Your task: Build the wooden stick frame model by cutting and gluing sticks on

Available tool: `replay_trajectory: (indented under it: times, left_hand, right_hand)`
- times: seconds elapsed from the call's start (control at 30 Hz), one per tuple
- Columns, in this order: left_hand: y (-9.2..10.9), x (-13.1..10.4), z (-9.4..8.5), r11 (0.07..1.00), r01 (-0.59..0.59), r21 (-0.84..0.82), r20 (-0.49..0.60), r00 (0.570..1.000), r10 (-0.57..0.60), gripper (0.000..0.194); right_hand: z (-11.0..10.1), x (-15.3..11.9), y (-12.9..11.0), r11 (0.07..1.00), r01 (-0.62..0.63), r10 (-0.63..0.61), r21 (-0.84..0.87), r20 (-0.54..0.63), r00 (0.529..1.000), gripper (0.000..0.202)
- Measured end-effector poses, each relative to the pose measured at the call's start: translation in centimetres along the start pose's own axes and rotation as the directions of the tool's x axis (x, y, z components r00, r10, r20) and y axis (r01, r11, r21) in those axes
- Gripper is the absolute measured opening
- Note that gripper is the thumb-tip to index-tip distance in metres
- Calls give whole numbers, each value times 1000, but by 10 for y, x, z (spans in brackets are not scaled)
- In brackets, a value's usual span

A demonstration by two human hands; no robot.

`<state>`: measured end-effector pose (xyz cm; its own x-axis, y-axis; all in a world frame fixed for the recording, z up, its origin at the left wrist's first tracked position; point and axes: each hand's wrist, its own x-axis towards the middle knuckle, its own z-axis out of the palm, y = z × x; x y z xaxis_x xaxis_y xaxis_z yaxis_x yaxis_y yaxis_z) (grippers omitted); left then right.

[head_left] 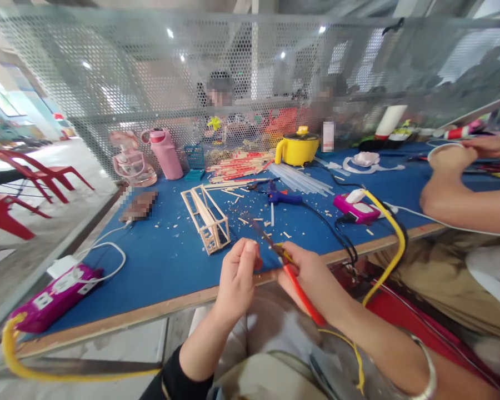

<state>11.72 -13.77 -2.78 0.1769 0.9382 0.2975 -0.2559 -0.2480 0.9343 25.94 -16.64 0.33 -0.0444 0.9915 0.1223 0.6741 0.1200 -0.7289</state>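
Note:
My left hand (pixel 239 275) is closed just over the table's front edge, its thumb pressed to the fingers; whatever it pinches is too small to make out. Beside it, my right hand (pixel 306 278) grips red-handled pliers (pixel 294 280), whose dark jaws point up and left over the blue table (pixel 162 278). A frame of thin wooden sticks (pixel 208 222) lies beyond my left hand. Farther back are a pile of red-tipped sticks (pixel 241 166), clear glue sticks (pixel 302 179) and a blue glue gun (pixel 283 195).
A yellow pot (pixel 298 149), a pink bottle (pixel 166 155) and a clear jug (pixel 133 164) stand by the mesh screen. Purple power strips (pixel 58 300) lie left and right, with cables. Another person's arm (pixel 462 200) reaches in at right.

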Motion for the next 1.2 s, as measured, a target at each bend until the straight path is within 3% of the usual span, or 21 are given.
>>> replay_trajectory:
  times: [0.13, 0.2, 0.3, 0.43, 0.73, 0.77, 0.83, 0.87, 0.9, 0.93, 0.97, 1.03, 1.1, 1.2]
  left_hand:
    - [6, 0, -7, 983, -19, -185, 5, 1000, 20, 29]
    - [7, -2, -11, 980, -20, -197, 12, 1000, 23, 25]
    - [8, -8, -16, 990, -9, -138, 33, 999, 14, 23]
    - [9, -12, -21, 997, 1, 73, 57, 998, -6, 29]
    - [15, -15, -31, 905, 50, 422, 65, 994, -85, 32]
    - [15, -17, -32, 890, 52, 453, 60, 994, -89, 33]
    - [15, -21, -37, 860, 58, 506, 41, 995, -92, 33]
    - [15, -23, -40, 848, 56, 527, 36, 995, -88, 33]
    - [16, -25, -43, 838, 43, 544, 41, 996, -78, 32]
    - [16, -26, -46, 829, 22, 558, 57, 996, -65, 31]
    - [17, -27, -49, 822, -2, 569, 78, 996, -52, 30]
    - [18, -27, -55, 808, -47, 588, 114, 993, -25, 29]
    - [20, -25, -62, 788, -74, 611, 124, 992, -3, 28]
    - [24, -21, -70, 745, -120, 656, 133, 990, 42, 25]
  right_hand:
    - [-39, -6, 12, 960, -166, 145, -227, -106, 984, 24]
    - [-59, -8, 28, 863, -264, 244, -432, -103, 964, 26]
    - [-77, -7, 50, 665, -311, 358, -679, -76, 931, 24]
    - [-80, 7, 58, 571, -249, 400, -782, 0, 916, 37]
    - [-73, 77, 41, 458, -45, 278, -888, 95, 956, 57]
    - [-69, 77, 36, 450, -30, 238, -892, 88, 967, 54]
    - [-56, 70, 23, 496, 46, -16, -867, 44, 999, 40]
    - [-47, 64, 15, 590, 208, -216, -780, 96, 972, 36]
    - [-35, 57, 8, 634, 443, -453, -634, 160, 877, 31]
    - [-23, 51, 2, 604, 642, -644, -473, 185, 743, 26]
    - [-11, 47, -4, 563, 753, -754, -339, 163, 637, 22]
    - [10, 43, -12, 503, 841, -839, -200, 121, 531, 17]
    - [22, 46, -15, 493, 853, -852, -169, 103, 513, 13]
    - [24, 53, -18, 517, 836, -835, -185, 107, 540, 14]
